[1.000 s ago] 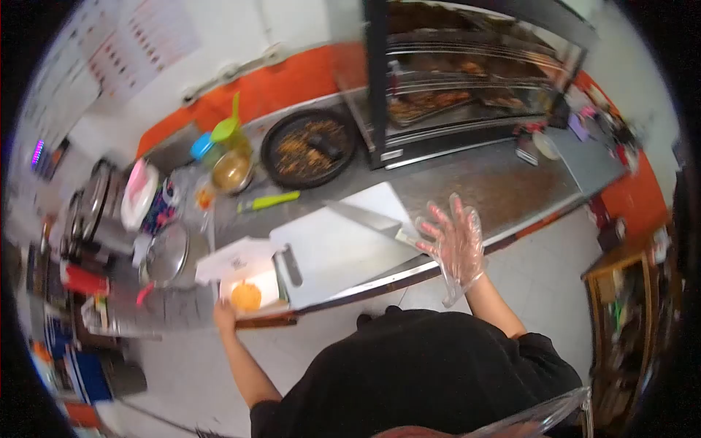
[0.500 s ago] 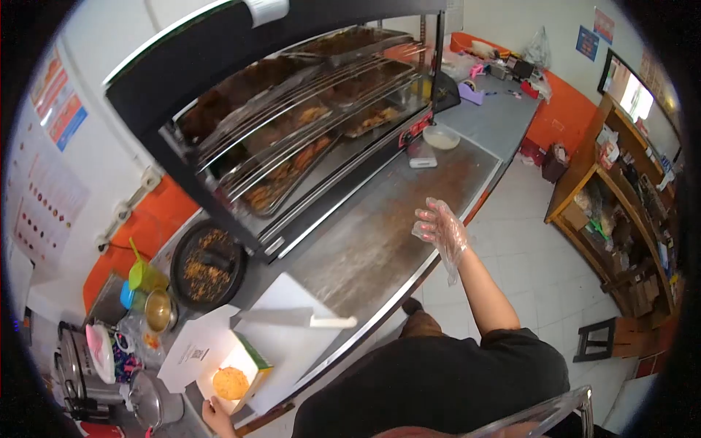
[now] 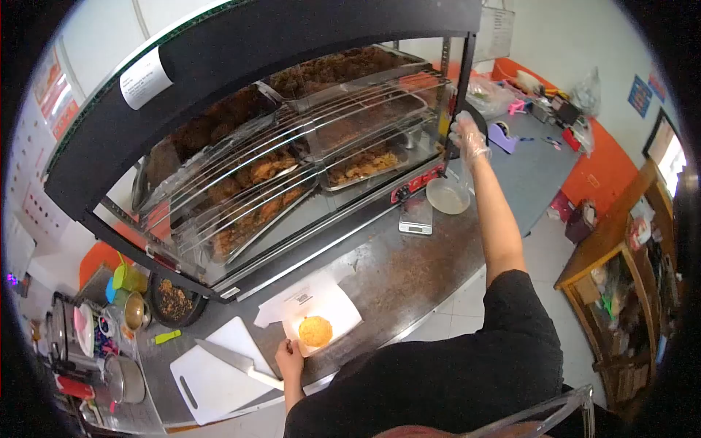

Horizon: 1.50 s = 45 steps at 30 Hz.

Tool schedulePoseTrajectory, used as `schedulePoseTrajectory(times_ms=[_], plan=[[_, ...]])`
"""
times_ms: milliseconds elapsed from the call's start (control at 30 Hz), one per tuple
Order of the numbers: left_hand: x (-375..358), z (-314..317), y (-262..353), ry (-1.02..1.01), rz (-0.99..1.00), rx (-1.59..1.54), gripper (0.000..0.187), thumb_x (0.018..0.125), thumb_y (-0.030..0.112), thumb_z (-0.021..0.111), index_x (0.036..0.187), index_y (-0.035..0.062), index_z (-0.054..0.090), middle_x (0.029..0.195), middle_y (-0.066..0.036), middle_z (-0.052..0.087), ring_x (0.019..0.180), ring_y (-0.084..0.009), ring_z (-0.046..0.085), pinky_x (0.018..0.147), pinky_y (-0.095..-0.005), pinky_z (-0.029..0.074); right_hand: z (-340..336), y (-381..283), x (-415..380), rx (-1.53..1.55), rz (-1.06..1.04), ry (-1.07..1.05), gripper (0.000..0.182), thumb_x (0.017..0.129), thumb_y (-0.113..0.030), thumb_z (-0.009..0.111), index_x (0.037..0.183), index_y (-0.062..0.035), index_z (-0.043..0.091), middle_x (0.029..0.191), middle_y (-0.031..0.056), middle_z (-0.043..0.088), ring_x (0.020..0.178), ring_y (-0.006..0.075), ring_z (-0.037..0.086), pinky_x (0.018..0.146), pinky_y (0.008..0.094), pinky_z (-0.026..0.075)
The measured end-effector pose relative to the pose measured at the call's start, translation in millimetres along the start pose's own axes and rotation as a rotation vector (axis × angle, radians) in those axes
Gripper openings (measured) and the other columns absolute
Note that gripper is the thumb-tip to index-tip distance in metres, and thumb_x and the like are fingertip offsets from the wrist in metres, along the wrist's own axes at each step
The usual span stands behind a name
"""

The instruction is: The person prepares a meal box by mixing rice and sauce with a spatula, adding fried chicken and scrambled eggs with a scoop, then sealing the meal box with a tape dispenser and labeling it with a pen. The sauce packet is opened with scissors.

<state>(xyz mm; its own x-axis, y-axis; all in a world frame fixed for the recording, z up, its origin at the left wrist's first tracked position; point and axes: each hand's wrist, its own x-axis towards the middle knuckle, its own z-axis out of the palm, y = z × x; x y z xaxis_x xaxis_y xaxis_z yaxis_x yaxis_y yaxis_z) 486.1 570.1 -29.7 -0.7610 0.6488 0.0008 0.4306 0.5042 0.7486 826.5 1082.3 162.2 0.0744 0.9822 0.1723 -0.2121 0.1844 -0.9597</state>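
My left hand (image 3: 290, 359) pinches the near left edge of an open white takeaway box (image 3: 345, 312) on the metal counter. Inside the box lies a round, orange-yellow food item (image 3: 315, 332), perhaps breaded. My right hand (image 3: 470, 137), in a clear plastic glove, is raised at the right end of the glass food warmer (image 3: 321, 212); its fingers look apart, with nothing visible in them. Just below that hand stands a shallow bowl (image 3: 448, 198) with pale contents. A white-handled knife (image 3: 226, 356) lies across the white cutting board (image 3: 208, 390), left of the box.
Trays of fried food (image 3: 365, 168) fill the warmer's racks. A small digital scale (image 3: 415, 223) sits before it. At left are a black pan (image 3: 175, 301) with crumbs, a green brush (image 3: 167, 336) and a metal pot (image 3: 124, 379). A purple tape dispenser (image 3: 502, 137) stands at far right.
The box has moved right, off the cutting board and onto the counter, with my left hand at its edge. My gloved right hand has reached forward to the warmer's right end. The view has shifted.
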Motion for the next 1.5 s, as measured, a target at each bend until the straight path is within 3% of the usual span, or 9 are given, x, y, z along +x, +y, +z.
schedulePoseTrajectory(times_ms=[300, 567, 633, 767, 900, 1167, 1267, 1333, 1500], plan=[[-3.6, -18.7, -14.4, 0.062, -0.23, -0.424, 0.021, 0.083, 0.014, 0.057, 0.098, -0.0008, 0.053, 0.077, -0.005, 0.058, 0.063, -0.0107, 0.055, 0.057, -0.0216, 0.045, 3.7, 45.6, 89.5, -0.198, -0.304, 0.131, 0.036, 0.079, -0.034, 0.059, 0.106, -0.0107, 0.055, 0.088, 0.0009, 0.059, 0.077, 0.012, 0.054, 0.069, 0.0252, 0.04], [24.3, -54.0, 25.1, 0.317, -0.068, -0.399, 0.012, 0.082, 0.01, 0.056, 0.091, 0.0012, 0.055, 0.085, -0.003, 0.059, 0.074, -0.0083, 0.052, 0.066, -0.0211, 0.042, -0.8, 35.3, 90.1, -0.475, -0.313, 0.024, 0.041, 0.082, -0.034, 0.054, 0.11, -0.0031, 0.055, 0.096, 0.0057, 0.06, 0.086, 0.0157, 0.055, 0.078, 0.0287, 0.04], [29.2, -61.0, 44.9, 0.319, -0.055, -0.403, 0.012, 0.082, 0.012, 0.056, 0.09, 0.0021, 0.055, 0.083, -0.003, 0.058, 0.075, -0.0079, 0.051, 0.066, -0.0214, 0.042, 0.3, 25.6, 92.4, -1.399, -0.497, -0.127, 0.039, 0.082, -0.033, 0.053, 0.108, -0.0035, 0.056, 0.094, 0.0045, 0.061, 0.082, 0.0151, 0.055, 0.074, 0.0286, 0.041], [35.2, -58.0, 60.0, 0.327, 0.027, -0.464, 0.011, 0.081, 0.011, 0.058, 0.089, 0.0035, 0.055, 0.078, -0.001, 0.056, 0.072, -0.0075, 0.05, 0.063, -0.0205, 0.041, 35.6, 8.3, 4.1, -0.072, -0.128, -0.294, 0.031, 0.081, -0.028, 0.058, 0.101, -0.0044, 0.059, 0.091, 0.0026, 0.06, 0.085, 0.0126, 0.056, 0.077, 0.0263, 0.043], [32.5, -47.8, 51.6, 0.293, 0.046, -0.38, 0.01, 0.081, 0.01, 0.057, 0.088, 0.0024, 0.055, 0.078, -0.001, 0.056, 0.071, -0.0074, 0.049, 0.064, -0.0201, 0.042, 72.5, 9.7, -34.6, 0.007, -0.134, -0.541, 0.022, 0.08, -0.019, 0.058, 0.095, -0.0041, 0.062, 0.096, 0.0053, 0.06, 0.088, 0.0134, 0.056, 0.081, 0.0267, 0.043], [17.7, -57.9, 51.3, 0.304, -0.025, -0.426, 0.01, 0.082, 0.01, 0.056, 0.088, 0.0019, 0.054, 0.079, -0.003, 0.055, 0.073, -0.0093, 0.05, 0.064, -0.0214, 0.041, 128.0, -120.3, 4.6, -1.011, -0.88, -0.023, 0.032, 0.078, -0.021, 0.056, 0.106, -0.0069, 0.058, 0.11, 0.0167, 0.055, 0.103, 0.0288, 0.052, 0.088, 0.0356, 0.041], [13.1, -59.6, 40.9, 0.364, -0.066, -0.409, 0.011, 0.082, 0.01, 0.056, 0.088, 0.0016, 0.054, 0.078, -0.003, 0.055, 0.073, -0.0091, 0.05, 0.063, -0.0213, 0.041, 152.7, -120.8, 98.9, -1.196, -0.742, -0.071, 0.04, 0.079, -0.029, 0.053, 0.113, -0.0082, 0.054, 0.12, 0.0175, 0.048, 0.113, 0.0292, 0.044, 0.092, 0.037, 0.037], [10.0, -56.8, 38.5, 0.367, -0.095, -0.399, 0.01, 0.081, 0.008, 0.055, 0.089, 0.0024, 0.053, 0.082, -0.004, 0.056, 0.075, -0.01, 0.051, 0.063, -0.0215, 0.041, 157.1, -88.2, 187.8, -2.036, -1.267, -0.722, 0.051, 0.08, -0.042, 0.049, 0.118, -0.0088, 0.051, 0.125, 0.0152, 0.045, 0.117, 0.0297, 0.039, 0.096, 0.0398, 0.033], [11.8, -50.5, 15.6, 0.387, -0.112, -0.4, 0.012, 0.079, 0.007, 0.054, 0.09, 0.0027, 0.053, 0.085, -0.005, 0.058, 0.076, -0.0115, 0.054, 0.062, -0.0223, 0.041, 183.7, -132.9, 131.9, -1.677, -0.451, -0.743, 0.058, 0.081, -0.052, 0.044, 0.124, -0.0133, 0.046, 0.13, 0.0115, 0.04, 0.122, 0.0272, 0.035, 0.1, 0.0392, 0.028]])
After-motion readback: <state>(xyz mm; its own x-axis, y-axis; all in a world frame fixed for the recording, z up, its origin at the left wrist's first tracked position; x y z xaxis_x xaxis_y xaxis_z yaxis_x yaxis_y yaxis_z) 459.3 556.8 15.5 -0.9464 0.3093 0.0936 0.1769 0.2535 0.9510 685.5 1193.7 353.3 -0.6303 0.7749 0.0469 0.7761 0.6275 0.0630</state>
